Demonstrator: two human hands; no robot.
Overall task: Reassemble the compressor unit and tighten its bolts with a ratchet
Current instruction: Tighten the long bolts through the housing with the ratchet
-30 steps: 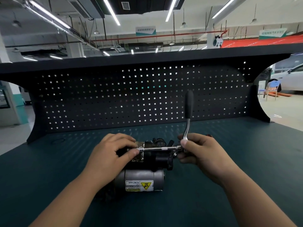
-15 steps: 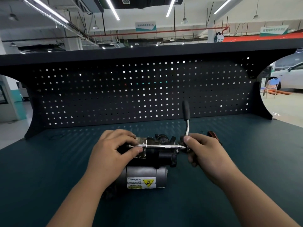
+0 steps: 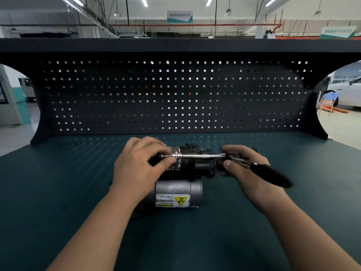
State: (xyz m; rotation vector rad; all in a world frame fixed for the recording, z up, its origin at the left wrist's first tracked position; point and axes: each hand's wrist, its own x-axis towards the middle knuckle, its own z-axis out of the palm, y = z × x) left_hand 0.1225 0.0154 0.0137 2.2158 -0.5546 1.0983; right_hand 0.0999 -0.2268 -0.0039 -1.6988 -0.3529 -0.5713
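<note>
left hand (image 3: pixel 140 167) pinches extension bar (image 3: pixel 199 156) at compressor (image 3: pixel 175 190) | right hand (image 3: pixel 250 181) grips ratchet (image 3: pixel 269 173) (handle blurred)

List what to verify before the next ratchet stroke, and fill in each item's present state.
1. Tip of the extension bar seated on a bolt: cannot tell, the left hand covers that end.
2. Left hand steadies the bar's far end: ok, thumb and fingers pinch it against the compressor unit.
3. Right hand has the ratchet: ok, its fingers curl round the head end, and the black handle points down and to the right.
4. Bar runs straight from hand to hand: ok, level across the unit's top.
5. Unit rests on the workbench: ok, lying on its side.
6. Ratchet direction set to tighten: cannot tell, the switch is hidden.
</note>
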